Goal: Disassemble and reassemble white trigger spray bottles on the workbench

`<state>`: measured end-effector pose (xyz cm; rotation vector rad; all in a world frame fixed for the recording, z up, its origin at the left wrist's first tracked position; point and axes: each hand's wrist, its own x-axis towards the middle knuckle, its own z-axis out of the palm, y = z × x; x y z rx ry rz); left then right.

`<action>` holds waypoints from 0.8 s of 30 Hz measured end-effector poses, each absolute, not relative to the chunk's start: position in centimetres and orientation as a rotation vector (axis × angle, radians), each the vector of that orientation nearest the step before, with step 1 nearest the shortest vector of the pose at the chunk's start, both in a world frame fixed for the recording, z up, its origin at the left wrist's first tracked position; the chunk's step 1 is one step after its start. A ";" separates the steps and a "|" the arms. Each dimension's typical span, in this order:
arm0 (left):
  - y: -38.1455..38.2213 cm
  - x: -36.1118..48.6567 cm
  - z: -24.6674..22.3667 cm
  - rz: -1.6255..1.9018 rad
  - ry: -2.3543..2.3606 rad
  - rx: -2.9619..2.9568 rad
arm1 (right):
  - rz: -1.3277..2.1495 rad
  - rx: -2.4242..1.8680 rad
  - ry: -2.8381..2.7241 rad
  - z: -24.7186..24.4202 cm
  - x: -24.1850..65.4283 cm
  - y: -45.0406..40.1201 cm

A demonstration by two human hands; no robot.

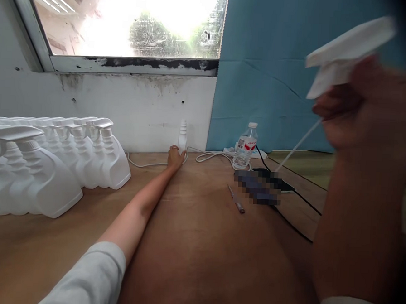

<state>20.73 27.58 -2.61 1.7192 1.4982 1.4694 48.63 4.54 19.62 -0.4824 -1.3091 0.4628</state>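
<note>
Far forward near the wall, my left hand [176, 158] has its fingers round the lower part of a white bottle [183, 135], which stands upright with no spray head on its ribbed neck. My right hand [358, 101] is raised at the upper right, closed on a white spray head [351, 46]. A thin pale tube [298, 145] slants down and left from below that hand. The right hand and the spray head are somewhat blurred.
Rows of white spray bottles [103, 160] stand at the left on the wooden table [191, 251]. Toward the right are a water bottle [245, 147], a screwdriver [236, 200], a pixelated dark object [257, 189] and cables. A window and blue cloth [261, 82] lie behind.
</note>
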 end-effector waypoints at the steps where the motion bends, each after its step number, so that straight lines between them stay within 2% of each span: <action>1: 26.8 20.5 -2.7 1.482 1.415 1.733 | 0.490 -0.495 -1.320 19.3 47.6 4.9; 6: 22.1 19.7 -3.6 1.408 1.029 1.656 | 0.808 -0.780 -1.450 16.0 42.5 8.4; 12: 16.7 16.3 -3.2 1.062 0.714 1.457 | 1.323 -1.154 -1.634 8.4 34.9 12.1; 18: 15.7 14.1 -2.7 0.888 0.489 1.204 | 1.380 -1.214 -1.714 2.8 31.4 12.5; 24: 16.2 14.8 -3.7 0.960 0.544 1.207 | 1.407 -1.289 -1.719 1.5 31.9 11.9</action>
